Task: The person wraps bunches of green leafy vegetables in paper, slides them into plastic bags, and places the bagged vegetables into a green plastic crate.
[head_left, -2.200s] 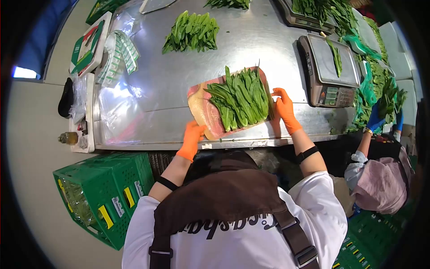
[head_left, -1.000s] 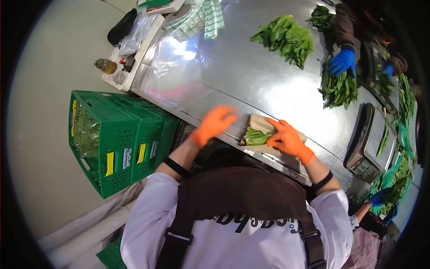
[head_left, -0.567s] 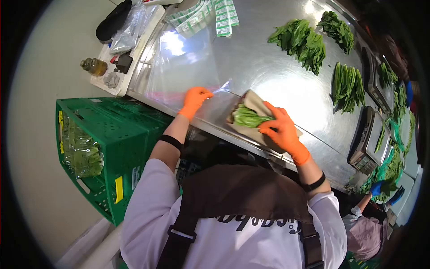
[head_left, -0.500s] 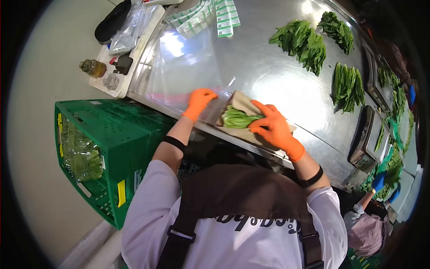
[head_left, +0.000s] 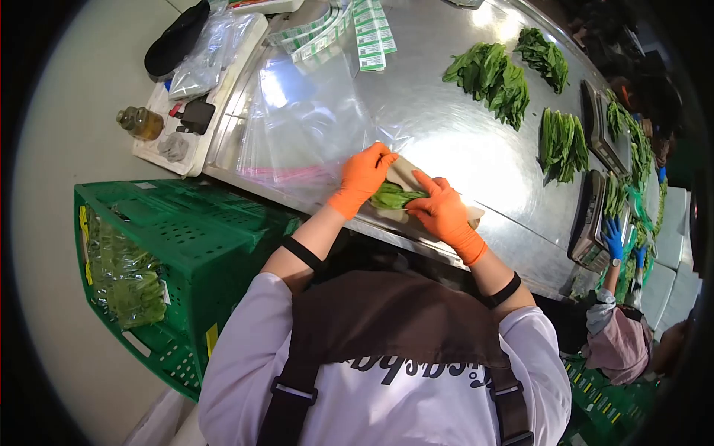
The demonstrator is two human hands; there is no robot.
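Steel packing table (head_left: 446,141), bright with glare, with a stack of clear bags (head_left: 297,126) spread at its near-left end and label strips (head_left: 357,26) beyond. At the near edge, one bundle of greens (head_left: 393,196) rolled in a tan wrapper (head_left: 405,172), gripped from both sides: left hand (head_left: 364,177) closed over its left end beside the bags, right hand (head_left: 442,214) clamped over its right side. Judged roughly midway: bundle gathered and rolled, not yet visibly inside a bag. Still loose on the steel: three more leaf piles (head_left: 494,74), well apart from the hands. Two scales (head_left: 591,219) along the right edge, a co-worker's blue glove (head_left: 613,236) touching the nearer. Green crate (head_left: 171,267) of bagged greens below left.
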